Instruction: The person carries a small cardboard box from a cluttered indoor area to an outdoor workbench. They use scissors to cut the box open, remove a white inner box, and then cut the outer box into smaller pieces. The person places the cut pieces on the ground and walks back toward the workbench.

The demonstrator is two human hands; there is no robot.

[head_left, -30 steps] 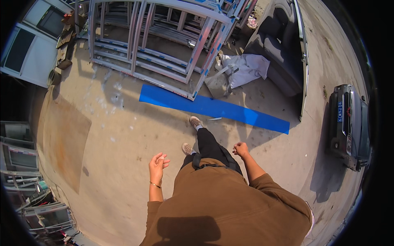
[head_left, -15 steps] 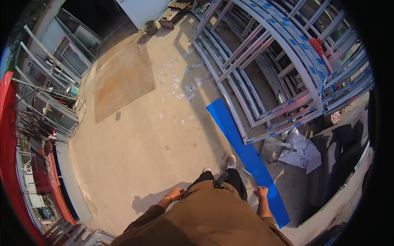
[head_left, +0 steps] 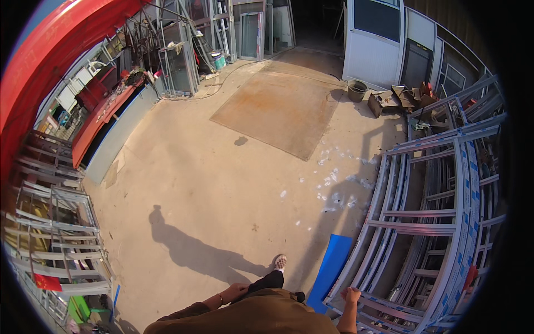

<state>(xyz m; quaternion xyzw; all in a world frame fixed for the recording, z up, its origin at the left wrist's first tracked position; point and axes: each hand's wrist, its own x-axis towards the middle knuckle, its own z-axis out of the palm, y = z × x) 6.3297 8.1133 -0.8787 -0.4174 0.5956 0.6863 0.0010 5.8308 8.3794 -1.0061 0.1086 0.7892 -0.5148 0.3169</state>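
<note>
My left hand [head_left: 233, 293] is held low by my left thigh, its fingers curled, and no object shows in it. On the other side my right hand [head_left: 351, 295] is closed in a loose fist with nothing visible in it. It appears in front of the near end of the stacked metal window frames [head_left: 409, 227]; whether it touches them I cannot tell. A blue strip [head_left: 329, 273] lies on the floor between my body and those frames. One checkered shoe [head_left: 280, 262] shows ahead of me on the concrete.
A flat brown sheet [head_left: 278, 114] covers the floor ahead. Behind it stand a bucket [head_left: 357, 91], metal scraps [head_left: 386, 102] and a white panel [head_left: 374, 55]. A red-topped bench [head_left: 105, 119] and metal frames [head_left: 61, 239] line the left. White spots mark the floor.
My view has turned left and lifted, bringing the doorway, left-hand bench and my shadow into sight. The frames and blue strip now sit lower and farther right. Both hands remain low at my sides.
</note>
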